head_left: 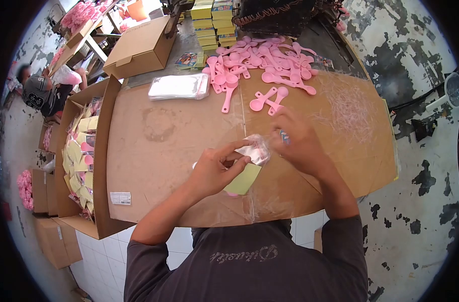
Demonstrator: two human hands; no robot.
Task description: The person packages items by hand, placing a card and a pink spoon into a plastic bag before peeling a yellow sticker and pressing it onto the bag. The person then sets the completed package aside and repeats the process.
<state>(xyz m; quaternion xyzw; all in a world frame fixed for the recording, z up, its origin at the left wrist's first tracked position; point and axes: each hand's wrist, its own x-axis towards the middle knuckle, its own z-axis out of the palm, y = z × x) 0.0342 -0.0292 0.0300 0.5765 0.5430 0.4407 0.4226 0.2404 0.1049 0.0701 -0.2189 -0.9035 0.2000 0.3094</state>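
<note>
Near the middle of the cardboard-covered table (174, 151), my left hand (217, 168) pinches a clear plastic bag (258, 149) with a yellow-green card (244, 179) at its lower end. A bit of pink shows under the card. To the right of the bag is my right hand (296, 138), fingers curled, with a small blue and white item at them that I cannot make out clearly. Beyond the hands lie a few pink spoons (259, 102), and behind them a large heap of pink spoons (275, 58). A stack of clear bags (179, 86) lies at the back left.
An open carton (102, 166) of packed bags stands left, with a closed cardboard box (139, 45) behind it. Stacks of cards (204, 25) stand at the back. Thin plastic strips (348, 110) lie right. Another person (43, 88) sits far left.
</note>
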